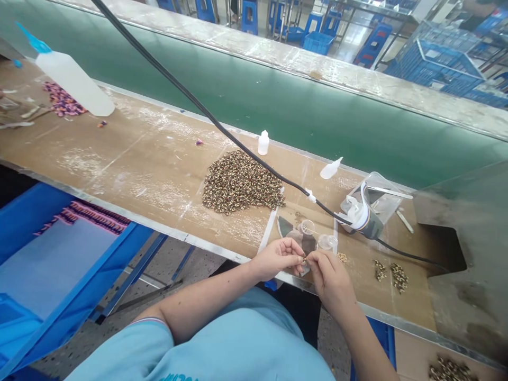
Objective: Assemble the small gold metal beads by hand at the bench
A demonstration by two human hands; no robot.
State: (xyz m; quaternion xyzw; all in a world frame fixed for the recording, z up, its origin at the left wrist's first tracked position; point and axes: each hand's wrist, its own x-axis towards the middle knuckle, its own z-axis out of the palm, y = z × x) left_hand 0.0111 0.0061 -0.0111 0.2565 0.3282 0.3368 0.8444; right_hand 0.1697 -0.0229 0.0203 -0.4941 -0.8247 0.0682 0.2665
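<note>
My left hand (281,259) and my right hand (328,274) meet at the front edge of the brown work surface (159,159). Between the pinched fingertips of my left hand is a small gold and dark piece (304,260). The fingertips of my right hand press together at the same piece. Just beyond the hands lie a small round clear cup (307,227) and a clear round dish (327,242). A large pile of small dark and gold pieces (242,182) lies farther back to the left.
Small piles of pieces (399,278) lie at the right, near a metal housing (468,227). A black cable (198,103) crosses above the table. Bottles (263,143) stand or lie toward the back. A blue crate (59,280) is at the lower left.
</note>
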